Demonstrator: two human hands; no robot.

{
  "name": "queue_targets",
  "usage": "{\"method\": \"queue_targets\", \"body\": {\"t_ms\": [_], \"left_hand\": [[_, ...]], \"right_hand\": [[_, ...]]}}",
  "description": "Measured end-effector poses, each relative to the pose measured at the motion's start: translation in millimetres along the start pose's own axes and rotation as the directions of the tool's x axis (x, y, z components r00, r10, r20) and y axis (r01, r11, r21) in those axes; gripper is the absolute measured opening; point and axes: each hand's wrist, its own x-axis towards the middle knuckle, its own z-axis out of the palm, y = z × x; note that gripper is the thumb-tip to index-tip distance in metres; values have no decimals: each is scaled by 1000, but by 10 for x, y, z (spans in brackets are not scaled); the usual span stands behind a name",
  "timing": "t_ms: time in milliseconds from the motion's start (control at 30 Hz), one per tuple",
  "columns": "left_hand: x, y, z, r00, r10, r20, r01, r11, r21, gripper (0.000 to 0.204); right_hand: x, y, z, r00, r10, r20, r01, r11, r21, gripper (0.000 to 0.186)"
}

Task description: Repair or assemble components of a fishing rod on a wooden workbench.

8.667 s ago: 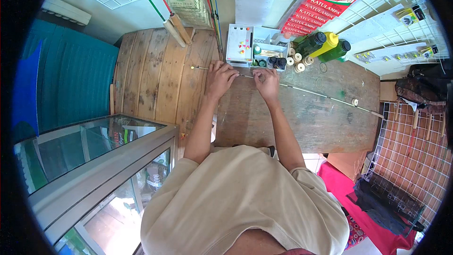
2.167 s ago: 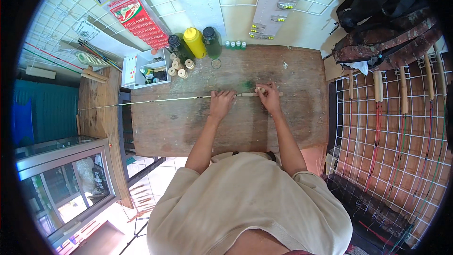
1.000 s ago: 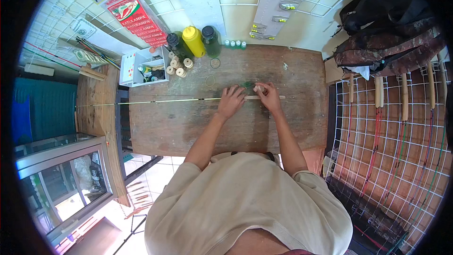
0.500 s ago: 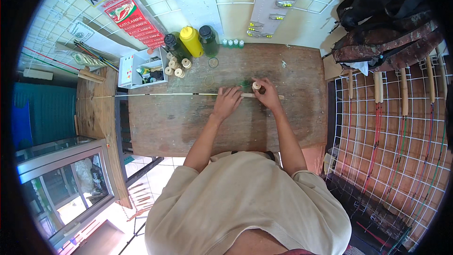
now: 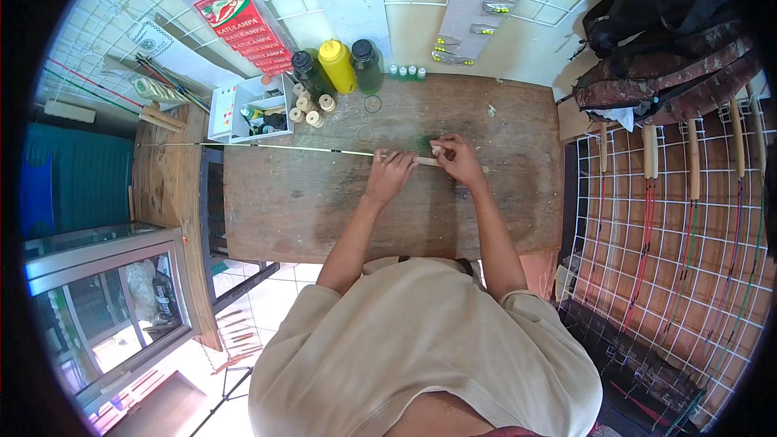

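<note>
A slim white fishing rod (image 5: pixel 301 148) with dark bands stretches leftward across the table, its wooden handle (image 5: pixel 426 161) lying between my hands. My left hand (image 5: pixel 390 175) is closed around the rod just ahead of the handle. The fingers of my right hand (image 5: pixel 460 161) pinch a small pale wooden spool (image 5: pixel 438 150) close above the handle; these fingers partly cover it. Green thread (image 5: pixel 423 144) shows faintly beside the spool. Part of the handle's right end is hidden by the right hand.
Several wooden spools (image 5: pixel 314 119) stand by a white compartment box (image 5: pixel 235 139) at the back left. Behind them are a yellow squeeze bottle (image 5: pixel 337 67), two dark bottles and several small vials (image 5: pixel 408 73). A glass-fronted cabinet (image 5: pixel 113 299) stands at left; rods hang on a right-hand rack (image 5: pixel 664 218).
The rod has turned slightly, its thin left end now farther from me. My right hand has tilted the spool, so its round end no longer faces up. The view has shifted a little.
</note>
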Motion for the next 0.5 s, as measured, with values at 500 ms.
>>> {"method": "queue_targets", "body": {"t_ms": [500], "left_hand": [[-79,48,-60,995,-100,-9,100,992,80,26]], "right_hand": [[23,-125,-10,982,-183,54,188,976,-107,42]]}}
